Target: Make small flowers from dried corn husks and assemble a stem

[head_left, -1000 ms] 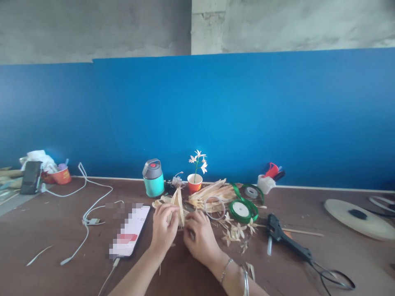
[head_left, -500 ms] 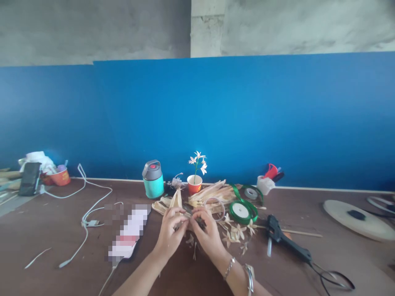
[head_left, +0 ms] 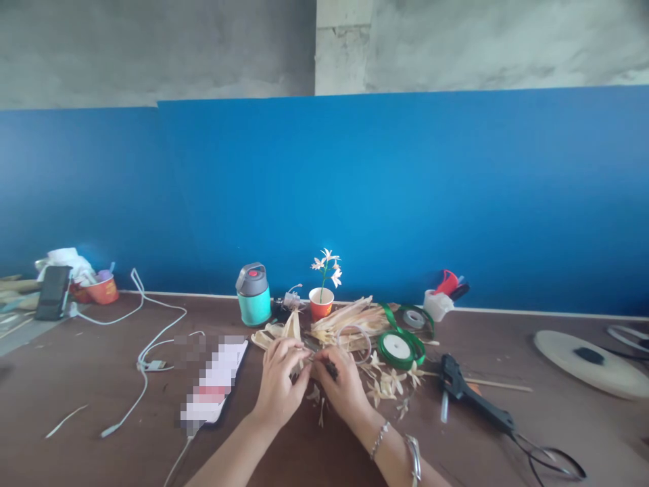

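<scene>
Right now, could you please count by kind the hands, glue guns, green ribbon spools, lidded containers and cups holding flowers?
Left hand, right hand: 2
Glue gun: 1
Green ribbon spool: 1
Lidded container: 1
Cup holding flowers: 1
Total: 6

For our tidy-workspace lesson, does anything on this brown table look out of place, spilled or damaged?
Nothing looks clearly spilled or damaged. Mildly untidy: the black plastic glue gun lies on its side rather than upright, and loose, pale star-shaped flowers are scattered rather than gathered beside the right hand.
</scene>
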`<state>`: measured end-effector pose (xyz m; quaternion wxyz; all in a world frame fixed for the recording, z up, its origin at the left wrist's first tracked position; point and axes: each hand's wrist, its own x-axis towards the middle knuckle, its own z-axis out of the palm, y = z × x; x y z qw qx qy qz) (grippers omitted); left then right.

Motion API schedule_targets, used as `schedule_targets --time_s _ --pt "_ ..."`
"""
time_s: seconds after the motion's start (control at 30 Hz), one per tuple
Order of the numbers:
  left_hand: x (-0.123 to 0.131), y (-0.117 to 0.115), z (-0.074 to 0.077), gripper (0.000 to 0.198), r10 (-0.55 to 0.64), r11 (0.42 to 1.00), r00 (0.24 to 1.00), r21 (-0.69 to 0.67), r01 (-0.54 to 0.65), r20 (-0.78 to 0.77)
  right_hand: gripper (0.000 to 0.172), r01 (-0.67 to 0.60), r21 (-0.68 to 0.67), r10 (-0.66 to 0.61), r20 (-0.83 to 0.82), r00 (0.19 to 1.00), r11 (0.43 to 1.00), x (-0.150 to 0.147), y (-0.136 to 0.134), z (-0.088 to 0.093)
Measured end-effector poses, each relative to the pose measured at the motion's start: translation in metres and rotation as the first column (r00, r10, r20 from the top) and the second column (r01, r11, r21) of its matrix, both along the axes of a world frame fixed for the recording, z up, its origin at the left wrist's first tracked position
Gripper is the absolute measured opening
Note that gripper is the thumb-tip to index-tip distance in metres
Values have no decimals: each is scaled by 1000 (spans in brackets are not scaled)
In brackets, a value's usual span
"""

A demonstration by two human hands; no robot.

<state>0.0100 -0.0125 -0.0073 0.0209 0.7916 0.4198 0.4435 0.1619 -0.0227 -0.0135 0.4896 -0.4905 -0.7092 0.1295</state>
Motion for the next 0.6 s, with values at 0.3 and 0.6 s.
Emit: schedule_targets --time_s 0.3,0.6 --pt "1 1 -1 13 23 999 999 27 -22 -22 13 44 3 -44 56 997 999 2 1 -8" --pt "1 0 -2 15 49 999 995 3 -49 -92 11 64 62 -77 248 966 996 2 -2 -1"
